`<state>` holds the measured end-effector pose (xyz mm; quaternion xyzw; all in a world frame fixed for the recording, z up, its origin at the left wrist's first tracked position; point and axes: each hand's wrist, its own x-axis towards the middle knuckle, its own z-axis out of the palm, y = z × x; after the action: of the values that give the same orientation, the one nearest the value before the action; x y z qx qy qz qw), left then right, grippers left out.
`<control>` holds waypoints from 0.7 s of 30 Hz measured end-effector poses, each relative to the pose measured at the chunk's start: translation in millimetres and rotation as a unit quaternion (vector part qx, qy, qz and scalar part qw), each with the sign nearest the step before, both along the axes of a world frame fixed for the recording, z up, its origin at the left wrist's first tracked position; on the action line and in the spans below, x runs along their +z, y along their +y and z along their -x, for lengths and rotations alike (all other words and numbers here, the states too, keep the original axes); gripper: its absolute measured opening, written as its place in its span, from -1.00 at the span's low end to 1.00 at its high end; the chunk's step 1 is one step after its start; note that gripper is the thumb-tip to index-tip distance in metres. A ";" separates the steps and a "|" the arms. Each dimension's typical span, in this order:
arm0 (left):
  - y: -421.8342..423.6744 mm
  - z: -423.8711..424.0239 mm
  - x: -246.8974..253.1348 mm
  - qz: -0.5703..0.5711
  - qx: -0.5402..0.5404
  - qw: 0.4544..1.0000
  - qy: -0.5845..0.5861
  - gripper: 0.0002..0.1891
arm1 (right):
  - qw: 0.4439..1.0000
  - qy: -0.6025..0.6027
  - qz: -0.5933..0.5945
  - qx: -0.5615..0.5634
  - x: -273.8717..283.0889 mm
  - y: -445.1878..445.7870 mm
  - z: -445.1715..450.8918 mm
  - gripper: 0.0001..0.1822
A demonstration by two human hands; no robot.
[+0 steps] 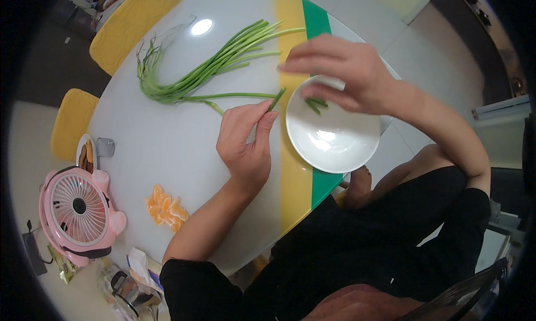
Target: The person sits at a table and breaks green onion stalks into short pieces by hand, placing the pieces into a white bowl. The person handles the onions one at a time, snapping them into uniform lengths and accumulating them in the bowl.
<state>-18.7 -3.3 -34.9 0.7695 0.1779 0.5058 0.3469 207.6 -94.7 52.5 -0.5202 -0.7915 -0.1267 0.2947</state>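
My left hand [247,143] pinches a green garlic stem [277,99] between thumb and fingers, its short end pointing up past the fingertips. My right hand [341,73], blurred, is raised over the far side of a white bowl [351,149], with thumb and fingers apart and nothing seen between them. A few short green pieces [314,105] lie in the bowl, just below the right thumb. Beyond my left hand, a bunch of long green garlic stems [201,73] lies on the glossy table, its thin curled ends towards the left.
Peeled orange segments [166,208] lie on the table left of my left forearm. A pink fan [79,208] stands at the left edge, near a clear glass [105,147] and a plate of food [87,155]. Yellow chairs [125,23] stand beyond the table. Tissues [140,264] are at lower left.
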 end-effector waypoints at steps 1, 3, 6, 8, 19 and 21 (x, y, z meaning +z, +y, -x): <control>0.0 0.6 0.8 -0.007 0.000 1.000 0.003 -0.80 | 1.000 -0.014 0.009 0.019 -0.6 1.0 9.0 -0.64; 0.3 0.9 1.9 -0.028 -0.006 1.000 0.006 -0.79 | 0.997 -0.044 0.028 0.053 -1.3 2.2 20.6 -0.58; -0.2 1.0 3.3 -0.054 -0.011 0.998 0.014 -0.79 | 0.996 -0.078 0.014 0.034 -7.1 5.0 18.2 -0.70; -1.8 0.7 4.4 -0.045 0.002 0.998 0.030 -0.81 | 0.996 -0.082 0.004 0.015 -6.2 5.7 15.4 -0.74; -2.5 0.4 1.5 -0.033 0.023 0.999 0.030 -0.85 | 0.988 -0.149 -0.024 0.024 -7.8 6.8 17.5 -0.66; -2.2 1.1 1.9 -0.042 0.023 0.998 0.030 -0.85 | 0.981 -0.187 -0.022 0.038 -7.0 6.2 17.8 -0.62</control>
<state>-19.8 -5.5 -32.9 0.7943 0.1840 0.4972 0.2968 189.8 -88.6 45.6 -0.4504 -0.8488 -0.2279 0.1573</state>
